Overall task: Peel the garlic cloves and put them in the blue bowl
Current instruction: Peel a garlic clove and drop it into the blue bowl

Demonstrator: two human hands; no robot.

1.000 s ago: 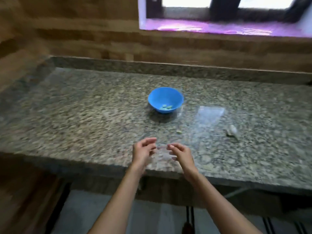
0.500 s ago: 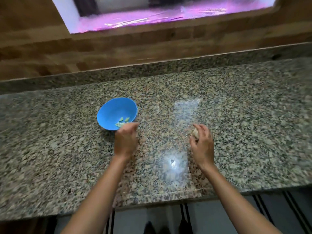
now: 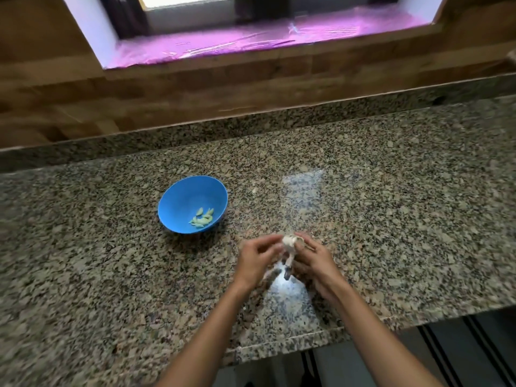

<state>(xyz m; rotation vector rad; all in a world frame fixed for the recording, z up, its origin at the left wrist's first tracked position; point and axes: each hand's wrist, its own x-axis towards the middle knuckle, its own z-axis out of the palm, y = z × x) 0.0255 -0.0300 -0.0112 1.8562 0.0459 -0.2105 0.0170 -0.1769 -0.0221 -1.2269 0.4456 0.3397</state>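
Garlic (image 3: 289, 243), a pale papery piece, sits between my two hands just above the granite tabletop (image 3: 391, 219). My right hand (image 3: 314, 258) curls its fingers round it from the 3 o'clock side, and my left hand (image 3: 255, 259) meets it from 9 o'clock with bent fingers, though blur hides whether they actually pinch it. At about 10 o'clock from my hands stands the blue bowl (image 3: 181, 199), apart from them, with several peeled cloves (image 3: 202, 218) lying inside.
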